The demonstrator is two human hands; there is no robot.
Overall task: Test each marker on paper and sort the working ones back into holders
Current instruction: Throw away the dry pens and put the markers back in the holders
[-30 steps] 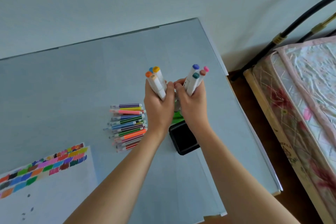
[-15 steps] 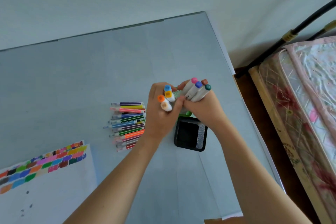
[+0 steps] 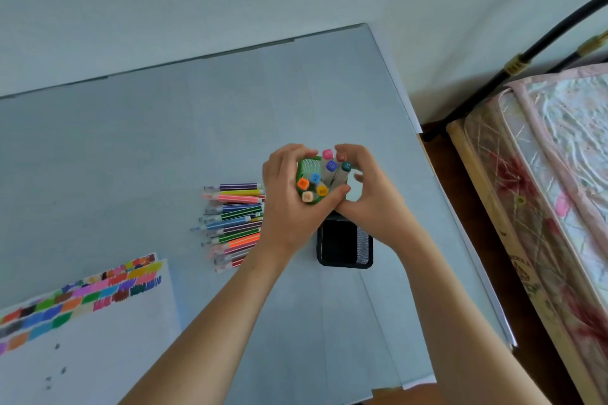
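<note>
White markers [image 3: 324,176], coloured square caps

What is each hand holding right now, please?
Left hand: fingers curled round markers in the green holder.
Right hand: fingers curled round more markers.

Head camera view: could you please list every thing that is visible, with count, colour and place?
Chunky markers: about eight, white bodies, mixed colour caps, standing in the green holder.
Green holder: one, mesh, between both hands.
Black holder: one, mesh, just in front of the green one.
Thin striped pens: a pile, many colours, lying left of the holders.
Paper: white sheets, colour swatches along the top, lower left.
Table: one, grey-blue.
Bed: one, patterned mattress, black frame, right.
Left hand: grips the green holder.
Right hand: grips markers.
</note>
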